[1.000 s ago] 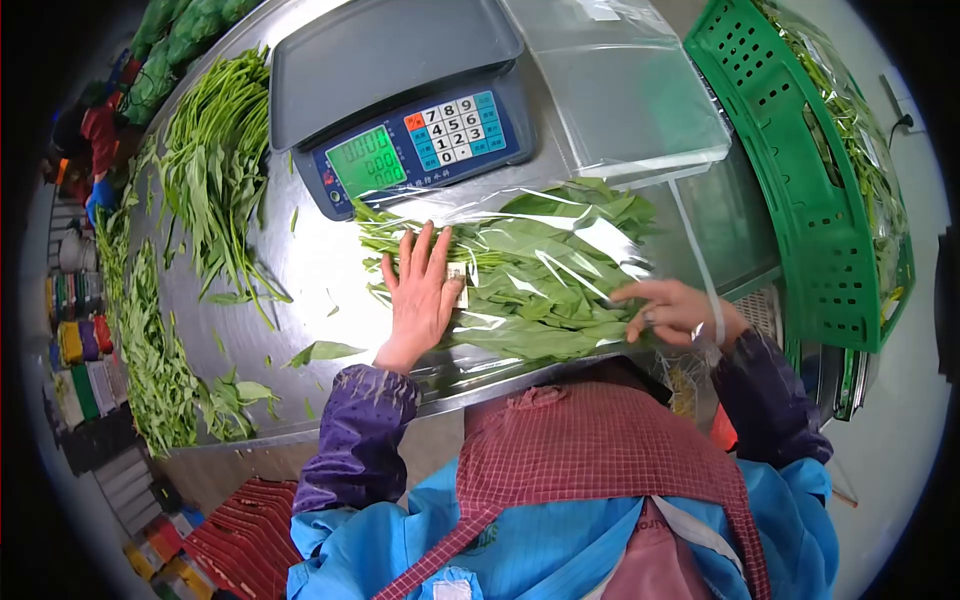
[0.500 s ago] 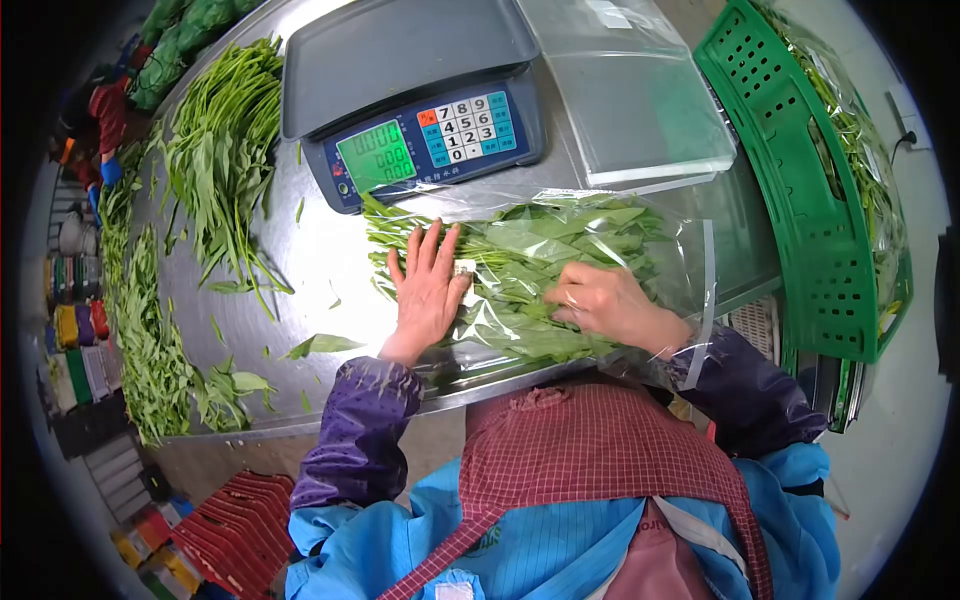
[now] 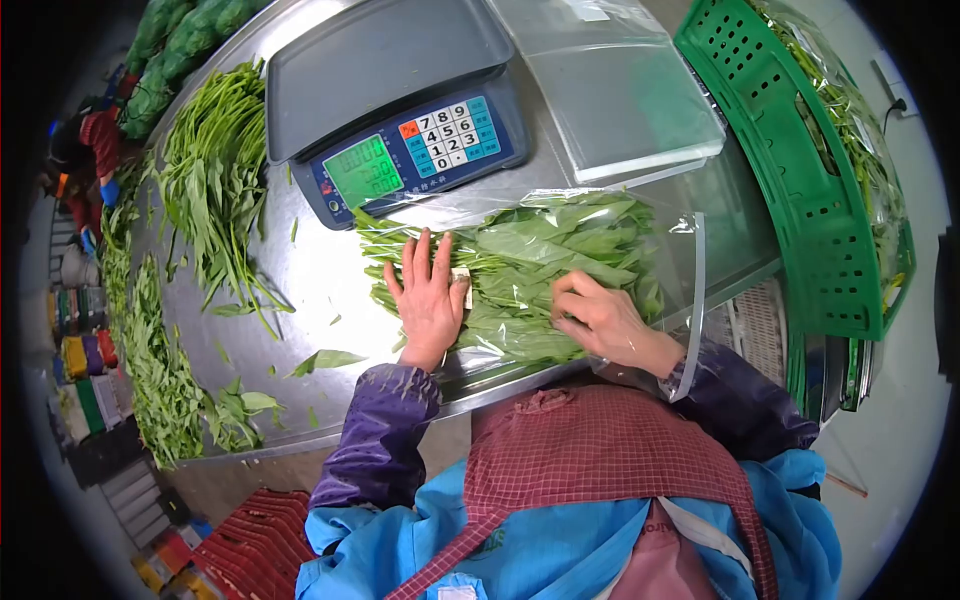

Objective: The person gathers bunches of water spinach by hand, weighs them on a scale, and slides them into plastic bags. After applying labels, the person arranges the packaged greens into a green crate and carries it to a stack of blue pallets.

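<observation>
A bunch of long-leaved greens [image 3: 560, 245] lies sideways in a clear plastic bag [image 3: 680, 262], stems to the left and leaves to the right. My left hand [image 3: 430, 305] lies flat over the stem end, fingers stretched out, beside a small pale label or tie [image 3: 460, 288]. Over the leafy part is my right hand [image 3: 610, 322], its fingers curled in and thumb close to them. The bag's pale edge strip crosses near my right wrist, and the hand looks to be inside the bag. What those curled fingers hold, if anything, is hidden.
A digital scale [image 3: 400, 120] with a lit green display stands behind the bag. A stack of clear bags [image 3: 640, 110] lies right of it, beside a green crate [image 3: 800, 190]. Loose greens [image 3: 215, 170] cover the table's left side. A co-worker's red sleeve [image 3: 100, 140] shows far left.
My right hand has stayed over the leaves, its fingers a little more bent and raised. My left hand remains flat on the stems. The whole view has shifted slightly.
</observation>
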Tool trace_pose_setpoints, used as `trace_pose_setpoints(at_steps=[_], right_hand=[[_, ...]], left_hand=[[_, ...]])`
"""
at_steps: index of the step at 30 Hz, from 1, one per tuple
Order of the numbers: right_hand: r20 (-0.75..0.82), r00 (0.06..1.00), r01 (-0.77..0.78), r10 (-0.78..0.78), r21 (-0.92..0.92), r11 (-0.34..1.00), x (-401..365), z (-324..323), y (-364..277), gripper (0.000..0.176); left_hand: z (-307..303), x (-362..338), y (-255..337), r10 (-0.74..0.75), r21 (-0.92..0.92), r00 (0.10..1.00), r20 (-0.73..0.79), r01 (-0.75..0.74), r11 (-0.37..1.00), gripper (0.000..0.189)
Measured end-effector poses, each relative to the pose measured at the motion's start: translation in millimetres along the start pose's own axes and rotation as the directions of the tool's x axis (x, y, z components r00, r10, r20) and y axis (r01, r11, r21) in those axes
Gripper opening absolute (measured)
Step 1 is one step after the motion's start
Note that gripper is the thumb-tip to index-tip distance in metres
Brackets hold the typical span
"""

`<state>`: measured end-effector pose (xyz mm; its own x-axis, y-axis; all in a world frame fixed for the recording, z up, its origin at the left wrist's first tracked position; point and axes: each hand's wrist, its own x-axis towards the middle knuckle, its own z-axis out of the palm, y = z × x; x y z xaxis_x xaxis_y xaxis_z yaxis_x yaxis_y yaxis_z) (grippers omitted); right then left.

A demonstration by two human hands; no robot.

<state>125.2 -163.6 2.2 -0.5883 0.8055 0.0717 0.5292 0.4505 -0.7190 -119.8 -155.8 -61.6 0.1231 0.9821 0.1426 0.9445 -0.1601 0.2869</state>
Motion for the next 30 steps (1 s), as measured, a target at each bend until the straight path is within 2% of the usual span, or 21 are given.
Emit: trace_pose_setpoints(at_steps=[2, 3, 5, 6, 8, 10, 12, 13, 14, 15, 16, 17, 18, 19, 21, 23, 24, 26, 27, 29, 30], right_hand=[[-0.015, 0.993, -0.113, 0.117, 0.163, 0.980, -4.9, 3.8, -1.6, 0.008], [-0.016, 0.993, -0.114, 0.118, 0.164, 0.980, -7.1, 5.1, 4.1, 0.008], [-0.196, 0.976, -0.049, 0.097, 0.235, 0.971, -16.6, 3.2, 23.0, 0.006], [-0.064, 0.960, -0.223, 0.274, 0.420, 0.880, -23.5, -8.5, 25.0, 0.006], [0.103, 0.885, -0.440, 0.454, 0.505, 0.743, -42.2, -53.3, 15.1, 0.009], [0.021, 0.847, -0.436, 0.531, 0.598, 0.673, -86.3, -84.9, 38.4, 0.023], [-0.149, 0.590, -0.742, 0.794, 0.289, 0.606, -128.2, -122.9, 56.3, 0.037], [-0.168, 0.568, -0.751, 0.806, 0.296, 0.590, -152.9, -128.6, 62.7, 0.037], [-0.420, 0.626, -0.761, 0.657, -0.146, 0.632, -176.2, -129.3, 70.0, 0.042], [-0.547, 0.727, -0.686, 0.415, -0.561, 0.463, -189.5, -130.5, 72.4, 0.048], [-0.550, 0.722, -0.691, 0.419, -0.561, 0.455, -186.5, -128.2, 62.6, 0.048], [-0.395, 0.646, -0.746, 0.653, -0.150, 0.648, -174.2, -118.0, 44.4, 0.049], [-0.148, 0.614, -0.715, 0.775, 0.311, 0.626, -162.1, -107.6, 30.5, 0.051], [-0.131, 0.653, -0.648, 0.746, 0.413, 0.640, -155.5, -94.6, 28.5, 0.056], [-0.130, 0.687, -0.569, 0.715, 0.516, 0.640, -148.5, -63.7, 35.7, 0.060], [-0.062, 0.676, -0.530, 0.734, 0.651, 0.543, -145.5, -42.9, 43.2, 0.033], [-0.076, 0.673, -0.523, 0.736, 0.655, 0.546, -146.7, -42.0, 39.9, 0.033], [-0.033, 0.663, -0.465, 0.748, 0.765, 0.446, -148.0, -43.9, 30.3, 0.018], [-0.113, 0.659, -0.366, 0.744, 0.815, 0.449, -144.7, -53.0, 16.6, 0.009], [-0.172, 0.618, -0.249, 0.767, 0.883, 0.398, -130.9, -98.1, -24.8, 0.008], [-0.326, 0.588, -0.203, 0.740, 0.826, 0.525, -124.1, -121.7, -44.2, 0.010]], left_hand=[[1.6, -0.2, -0.3, 0.007, 0.001, 1.000, -0.007, -0.007, 1.000, 0.056], [1.8, -0.4, -0.3, 0.007, 0.006, 1.000, -0.002, -0.007, 1.000, 0.055], [1.2, -0.7, -0.3, 0.005, 0.007, 1.000, 0.003, -0.005, 1.000, 0.055], [1.2, 0.0, -0.1, 0.006, 0.007, 1.000, 0.007, -0.006, 1.000, 0.054], [1.2, 0.4, -1.7, 0.019, -0.015, 1.000, 0.009, -0.019, 1.000, 0.053], [2.4, -0.3, -5.4, 0.022, -0.023, 0.999, 0.048, -0.021, 1.000, 0.055], [-1.0, 2.0, -10.5, 0.002, -0.118, 0.998, 0.067, 0.006, 0.993, 0.059], [-10.2, 9.4, -8.4, 0.022, -0.166, 0.998, 0.054, -0.013, 0.986, 0.063], [-20.9, 20.8, -1.4, 0.066, -0.150, 0.998, 0.007, -0.064, 0.987, 0.060], [-32.2, 36.9, 10.6, 0.118, -0.197, 0.993, -0.008, -0.117, 0.973, 0.058], [-39.8, 55.3, 22.0, 0.164, -0.239, 0.986, -0.023, -0.164, 0.957, 0.055], [-39.9, 73.2, 32.8, 0.235, -0.276, 0.971, -0.039, -0.236, 0.932, 0.050], [-31.9, 91.7, 42.7, 0.253, -0.275, 0.967, -0.040, -0.254, 0.927, 0.050], [-21.2, 109.3, 52.7, 0.318, -0.342, 0.948, -0.013, -0.303, 0.890, 0.049], [-0.5, 133.4, 64.7, 0.396, -0.407, 0.918, 0.009, -0.358, 0.841, 0.048], [14.0, 148.4, 73.5, 0.316, -0.482, 0.909, 0.273, -0.155, 0.862, 0.038], [13.3, 152.5, 73.8, 0.329, -0.481, 0.905, 0.268, -0.170, 0.860, 0.038], [5.8, 161.6, 67.9, 0.298, -0.476, 0.799, 0.522, -0.017, 0.879, 0.025], [-5.7, 164.3, 65.9, 0.262, -0.587, 0.800, 0.540, 0.134, 0.799, 0.017], [-44.9, 171.1, 63.6, 0.266, -0.721, 0.875, 0.404, 0.125, 0.681, 0.014], [-76.6, 176.4, 73.4, 0.231, -0.805, 0.900, 0.370, 0.187, 0.564, 0.014]])
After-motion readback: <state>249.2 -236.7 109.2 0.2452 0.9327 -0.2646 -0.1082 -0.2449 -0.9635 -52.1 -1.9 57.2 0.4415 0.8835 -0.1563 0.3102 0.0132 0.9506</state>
